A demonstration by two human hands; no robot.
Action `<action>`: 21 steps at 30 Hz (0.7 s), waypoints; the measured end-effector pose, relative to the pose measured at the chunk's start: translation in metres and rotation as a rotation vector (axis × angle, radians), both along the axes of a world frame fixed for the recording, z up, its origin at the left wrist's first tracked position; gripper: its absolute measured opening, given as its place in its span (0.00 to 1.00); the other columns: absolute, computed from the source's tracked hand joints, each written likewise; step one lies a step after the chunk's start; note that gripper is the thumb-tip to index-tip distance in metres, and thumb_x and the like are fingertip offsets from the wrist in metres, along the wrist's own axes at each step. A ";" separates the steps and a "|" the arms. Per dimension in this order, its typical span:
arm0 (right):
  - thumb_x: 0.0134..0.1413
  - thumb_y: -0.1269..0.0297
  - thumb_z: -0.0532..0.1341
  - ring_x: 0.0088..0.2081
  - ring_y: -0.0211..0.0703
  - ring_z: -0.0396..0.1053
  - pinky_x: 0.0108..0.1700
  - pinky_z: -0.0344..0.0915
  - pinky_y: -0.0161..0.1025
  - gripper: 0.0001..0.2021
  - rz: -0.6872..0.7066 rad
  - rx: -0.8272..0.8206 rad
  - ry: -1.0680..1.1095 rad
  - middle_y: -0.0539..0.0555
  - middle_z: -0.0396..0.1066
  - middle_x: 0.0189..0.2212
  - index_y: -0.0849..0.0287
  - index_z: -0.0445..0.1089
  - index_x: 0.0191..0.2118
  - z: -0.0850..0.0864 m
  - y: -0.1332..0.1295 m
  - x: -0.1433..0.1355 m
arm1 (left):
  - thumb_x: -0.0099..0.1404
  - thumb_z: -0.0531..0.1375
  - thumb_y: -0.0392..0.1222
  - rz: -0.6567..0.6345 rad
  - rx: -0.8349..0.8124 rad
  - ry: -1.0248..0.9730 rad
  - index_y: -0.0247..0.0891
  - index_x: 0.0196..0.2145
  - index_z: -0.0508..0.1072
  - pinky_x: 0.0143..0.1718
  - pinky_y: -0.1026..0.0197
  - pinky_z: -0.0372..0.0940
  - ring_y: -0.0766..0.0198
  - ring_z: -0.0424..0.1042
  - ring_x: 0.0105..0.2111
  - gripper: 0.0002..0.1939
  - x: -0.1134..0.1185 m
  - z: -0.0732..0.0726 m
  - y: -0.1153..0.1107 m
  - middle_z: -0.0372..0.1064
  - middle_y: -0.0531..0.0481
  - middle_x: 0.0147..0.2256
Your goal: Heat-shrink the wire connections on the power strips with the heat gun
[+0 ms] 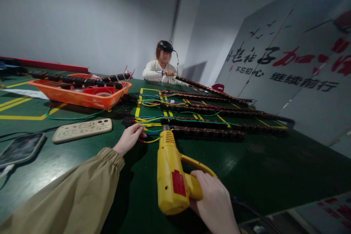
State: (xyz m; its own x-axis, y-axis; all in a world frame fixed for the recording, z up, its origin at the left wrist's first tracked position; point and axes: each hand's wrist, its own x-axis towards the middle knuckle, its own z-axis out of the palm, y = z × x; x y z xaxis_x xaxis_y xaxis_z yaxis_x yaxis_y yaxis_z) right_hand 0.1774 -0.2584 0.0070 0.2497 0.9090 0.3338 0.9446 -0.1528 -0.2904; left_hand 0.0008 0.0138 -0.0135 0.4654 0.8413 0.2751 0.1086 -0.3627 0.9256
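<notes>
My right hand (215, 199) is wrapped round the handle of a yellow heat gun (171, 175) with a red label on its side. Its nozzle points away from me, toward several coloured wires (153, 131) at the end of the nearest black strip (205, 133). Fingers of my left hand (130, 137) are pinched on these wires, left of the nozzle; exactly which wires they grip I cannot make out. Thin copper-coloured lines run along the black strip.
More black strips (192, 108) with wires lie behind. An orange basket (90, 97) holds black parts and a red item. Left are a beige-cased object (82, 130) and a phone (22, 150). Across the table, a person (161, 67) holds a long strip. A cable (255, 214) trails at lower right.
</notes>
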 end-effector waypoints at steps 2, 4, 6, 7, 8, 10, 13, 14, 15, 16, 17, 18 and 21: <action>0.40 0.69 0.62 0.37 0.47 0.65 0.40 0.56 0.43 0.15 0.010 -0.006 0.013 0.49 0.69 0.34 0.54 0.67 0.39 -0.002 0.000 -0.004 | 0.57 0.54 0.51 0.000 -0.018 -0.010 0.35 0.33 0.69 0.32 0.59 0.66 0.59 0.73 0.28 0.16 0.000 0.001 -0.001 0.73 0.48 0.25; 0.39 0.71 0.62 0.38 0.48 0.65 0.42 0.56 0.44 0.18 0.023 -0.013 0.028 0.49 0.70 0.35 0.54 0.67 0.41 -0.003 0.000 -0.010 | 0.56 0.54 0.51 0.002 -0.034 -0.015 0.35 0.33 0.69 0.31 0.60 0.65 0.60 0.72 0.27 0.15 0.001 0.002 -0.001 0.72 0.48 0.24; 0.37 0.72 0.62 0.39 0.48 0.65 0.43 0.56 0.44 0.20 0.043 -0.020 0.039 0.50 0.70 0.36 0.54 0.68 0.42 -0.003 0.001 -0.018 | 0.56 0.55 0.51 0.006 -0.039 -0.016 0.35 0.33 0.69 0.31 0.60 0.65 0.60 0.72 0.27 0.15 0.001 0.001 -0.001 0.72 0.49 0.23; 0.37 0.72 0.63 0.38 0.49 0.65 0.43 0.56 0.44 0.20 0.057 -0.023 0.042 0.50 0.70 0.36 0.54 0.68 0.42 -0.003 0.002 -0.023 | 0.56 0.55 0.51 0.005 -0.039 -0.016 0.35 0.33 0.69 0.32 0.60 0.65 0.60 0.72 0.27 0.16 0.001 0.001 0.000 0.72 0.49 0.23; 0.37 0.72 0.64 0.38 0.49 0.65 0.42 0.56 0.44 0.19 0.070 -0.025 0.046 0.50 0.70 0.36 0.54 0.68 0.41 -0.003 0.003 -0.027 | 0.56 0.54 0.51 0.002 -0.039 -0.015 0.35 0.33 0.69 0.32 0.60 0.65 0.60 0.72 0.27 0.16 0.001 0.000 0.000 0.72 0.49 0.23; 0.36 0.70 0.66 0.37 0.48 0.65 0.41 0.57 0.44 0.18 0.086 -0.017 0.052 0.49 0.70 0.34 0.54 0.68 0.39 -0.002 0.007 -0.035 | 0.57 0.53 0.52 0.009 -0.026 0.002 0.35 0.34 0.69 0.33 0.59 0.65 0.61 0.71 0.27 0.16 0.001 0.000 0.001 0.72 0.49 0.23; 0.35 0.64 0.69 0.35 0.48 0.65 0.38 0.57 0.44 0.19 0.097 0.008 0.042 0.49 0.69 0.33 0.55 0.67 0.38 -0.004 0.012 -0.044 | 0.57 0.52 0.51 0.065 0.061 0.077 0.36 0.33 0.72 0.33 0.60 0.63 0.61 0.70 0.27 0.17 0.000 0.000 0.002 0.71 0.50 0.25; 0.35 0.63 0.70 0.35 0.48 0.64 0.38 0.57 0.44 0.19 0.099 0.016 0.034 0.48 0.69 0.32 0.55 0.67 0.37 -0.004 0.013 -0.045 | 0.57 0.52 0.51 0.084 0.094 0.105 0.36 0.33 0.72 0.33 0.61 0.62 0.61 0.69 0.28 0.17 0.000 0.001 0.003 0.71 0.50 0.25; 0.35 0.63 0.71 0.35 0.47 0.64 0.38 0.57 0.44 0.20 0.102 0.023 0.026 0.48 0.68 0.32 0.55 0.66 0.38 -0.005 0.014 -0.047 | 0.57 0.52 0.51 0.097 0.120 0.127 0.36 0.33 0.73 0.33 0.61 0.62 0.61 0.69 0.29 0.17 0.000 0.001 0.003 0.71 0.50 0.26; 0.34 0.63 0.71 0.35 0.47 0.64 0.38 0.57 0.44 0.21 0.106 0.028 0.019 0.48 0.68 0.32 0.55 0.66 0.38 -0.005 0.014 -0.048 | 0.57 0.52 0.51 0.101 0.136 0.141 0.36 0.33 0.73 0.34 0.61 0.62 0.61 0.69 0.30 0.17 -0.001 0.002 0.003 0.71 0.49 0.28; 0.34 0.63 0.71 0.35 0.47 0.64 0.38 0.57 0.44 0.21 0.112 0.034 0.011 0.48 0.68 0.33 0.55 0.66 0.38 -0.006 0.014 -0.048 | 0.57 0.52 0.51 0.101 0.145 0.148 0.36 0.33 0.73 0.35 0.61 0.62 0.60 0.69 0.31 0.18 -0.001 0.002 0.003 0.72 0.49 0.29; 0.34 0.63 0.71 0.35 0.47 0.64 0.38 0.56 0.43 0.22 0.117 0.037 0.003 0.48 0.68 0.33 0.55 0.65 0.38 -0.006 0.014 -0.048 | 0.57 0.52 0.52 0.099 0.147 0.151 0.36 0.33 0.73 0.35 0.61 0.62 0.60 0.69 0.31 0.18 -0.001 0.002 0.003 0.72 0.49 0.29; 0.36 0.62 0.70 0.35 0.47 0.64 0.38 0.56 0.43 0.21 0.130 0.038 -0.019 0.48 0.68 0.33 0.55 0.65 0.39 -0.005 0.013 -0.046 | 0.57 0.52 0.52 0.092 0.143 0.147 0.36 0.33 0.73 0.36 0.61 0.61 0.60 0.69 0.32 0.18 -0.002 0.003 0.002 0.71 0.49 0.29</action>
State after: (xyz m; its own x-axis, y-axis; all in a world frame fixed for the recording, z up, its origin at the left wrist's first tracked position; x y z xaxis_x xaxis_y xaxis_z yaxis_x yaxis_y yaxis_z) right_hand 0.1314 -0.2457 0.0018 0.1237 0.9199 0.3721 0.9611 -0.0178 -0.2755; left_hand -0.0013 0.0162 -0.0107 0.4326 0.8393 0.3294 0.2770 -0.4714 0.8373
